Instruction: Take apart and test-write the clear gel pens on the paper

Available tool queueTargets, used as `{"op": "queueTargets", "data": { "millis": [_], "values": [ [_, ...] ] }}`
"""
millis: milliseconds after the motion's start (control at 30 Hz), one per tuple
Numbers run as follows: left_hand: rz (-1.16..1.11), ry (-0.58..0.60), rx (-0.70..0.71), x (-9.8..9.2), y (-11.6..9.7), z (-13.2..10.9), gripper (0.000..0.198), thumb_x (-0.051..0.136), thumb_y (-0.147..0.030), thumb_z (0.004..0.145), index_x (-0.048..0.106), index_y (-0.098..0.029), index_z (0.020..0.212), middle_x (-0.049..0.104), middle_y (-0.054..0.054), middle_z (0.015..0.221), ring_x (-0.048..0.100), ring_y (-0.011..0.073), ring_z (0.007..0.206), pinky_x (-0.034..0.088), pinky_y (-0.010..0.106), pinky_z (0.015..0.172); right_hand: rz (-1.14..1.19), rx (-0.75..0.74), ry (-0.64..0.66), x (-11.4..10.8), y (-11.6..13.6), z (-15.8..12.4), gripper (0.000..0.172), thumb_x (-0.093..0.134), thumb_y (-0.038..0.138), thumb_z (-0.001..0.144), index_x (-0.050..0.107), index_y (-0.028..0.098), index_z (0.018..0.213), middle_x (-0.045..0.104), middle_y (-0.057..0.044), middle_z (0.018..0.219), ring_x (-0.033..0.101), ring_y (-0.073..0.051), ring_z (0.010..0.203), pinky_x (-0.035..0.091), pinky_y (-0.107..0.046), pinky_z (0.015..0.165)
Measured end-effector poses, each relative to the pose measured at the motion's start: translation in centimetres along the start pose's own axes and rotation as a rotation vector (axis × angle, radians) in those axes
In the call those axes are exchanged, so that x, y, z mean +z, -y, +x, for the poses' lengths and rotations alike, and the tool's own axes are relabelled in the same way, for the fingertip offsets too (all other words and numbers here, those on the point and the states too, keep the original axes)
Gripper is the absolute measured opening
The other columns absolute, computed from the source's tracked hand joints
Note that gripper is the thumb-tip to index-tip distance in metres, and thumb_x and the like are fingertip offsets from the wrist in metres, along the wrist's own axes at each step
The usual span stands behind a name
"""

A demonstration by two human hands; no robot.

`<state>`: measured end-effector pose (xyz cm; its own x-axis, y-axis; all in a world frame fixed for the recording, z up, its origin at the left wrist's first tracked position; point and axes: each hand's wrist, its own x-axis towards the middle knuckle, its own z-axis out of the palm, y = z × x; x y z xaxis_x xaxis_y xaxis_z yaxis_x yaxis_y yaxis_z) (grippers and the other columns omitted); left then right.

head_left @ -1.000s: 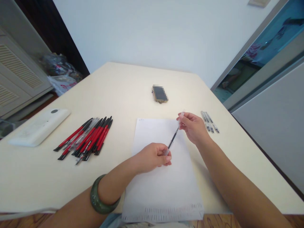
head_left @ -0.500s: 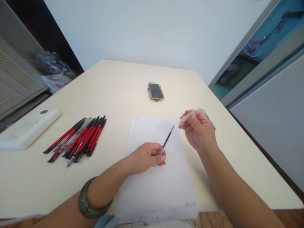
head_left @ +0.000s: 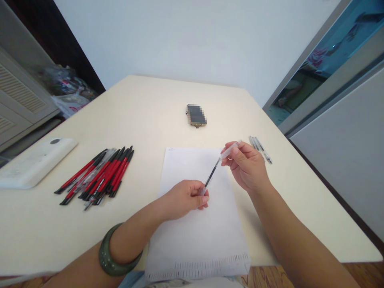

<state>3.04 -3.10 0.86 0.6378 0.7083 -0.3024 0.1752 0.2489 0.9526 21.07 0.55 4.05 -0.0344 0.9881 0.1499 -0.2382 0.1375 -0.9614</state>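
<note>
My left hand (head_left: 183,198) is closed around the lower end of a thin black pen refill (head_left: 211,177), which slants up to the right above a white sheet of paper (head_left: 198,224). My right hand (head_left: 247,166) pinches a clear plastic pen barrel (head_left: 229,151), whose open end meets the refill's upper tip. Both hands hover over the sheet's upper half. A green bangle (head_left: 115,256) circles my left wrist.
A pile of red-and-black pens (head_left: 97,176) lies left of the sheet. Several thin refills (head_left: 259,149) lie right of my right hand. A white flat device (head_left: 33,162) sits at far left, a small blurred phone-like object (head_left: 196,115) farther back on the cream table (head_left: 156,104).
The clear barrel came off the refill and swung right half a second ago; now my right hand has brought it back onto the refill's tip. The view shifted slightly.
</note>
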Motion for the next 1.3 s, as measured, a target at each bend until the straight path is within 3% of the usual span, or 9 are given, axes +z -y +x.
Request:
{"op": "queueTargets", "data": {
  "millis": [233, 567, 1100, 1300],
  "values": [
    [0.071, -0.071, 0.028, -0.02, -0.03, -0.03, 0.022, 0.047, -0.035, 0.075, 0.053, -0.015, 0.083, 0.054, 0.0, 0.064, 0.051, 0.0099, 0.059, 0.042, 0.023, 0.057, -0.028, 0.008, -0.005, -0.13, 0.1, 0.16, 0.018, 0.057, 0.034, 0.071, 0.057, 0.018, 0.08, 0.053, 0.0, 0.068, 0.049, -0.008, 0.052, 0.043, -0.022, 0.05],
    [0.274, -0.251, 0.097, -0.41, -0.92, -0.19, 0.029, 0.039, -0.038, 0.079, 0.056, -0.016, 0.087, 0.045, -0.004, 0.056, 0.038, 0.0075, 0.049, 0.031, 0.02, 0.048, -0.002, 0.015, 0.003, -0.35, -0.11, 0.34, 0.014, 0.057, 0.03, 0.071, 0.057, 0.017, 0.076, 0.054, 0.001, 0.068, 0.049, -0.007, 0.051, 0.041, -0.022, 0.05],
    [0.302, -0.281, 0.114, -0.42, -0.72, -0.14, 0.031, 0.038, -0.04, 0.079, 0.057, -0.017, 0.086, 0.041, -0.004, 0.054, 0.038, 0.0096, 0.052, 0.031, 0.021, 0.05, -0.022, 0.058, -0.021, -0.39, -0.5, 0.55, 0.016, 0.058, 0.033, 0.07, 0.056, 0.018, 0.074, 0.054, 0.001, 0.067, 0.049, -0.007, 0.051, 0.042, -0.022, 0.05],
    [0.332, -0.286, 0.145, -0.48, -0.75, -0.16, 0.031, 0.037, -0.04, 0.08, 0.056, -0.016, 0.076, 0.039, -0.005, 0.053, 0.035, 0.0089, 0.051, 0.029, 0.021, 0.05, -0.031, 0.073, -0.004, -0.37, -0.63, 0.45, 0.016, 0.06, 0.032, 0.069, 0.056, 0.017, 0.07, 0.054, 0.001, 0.061, 0.049, -0.007, 0.05, 0.041, -0.022, 0.049]
  ]
}}
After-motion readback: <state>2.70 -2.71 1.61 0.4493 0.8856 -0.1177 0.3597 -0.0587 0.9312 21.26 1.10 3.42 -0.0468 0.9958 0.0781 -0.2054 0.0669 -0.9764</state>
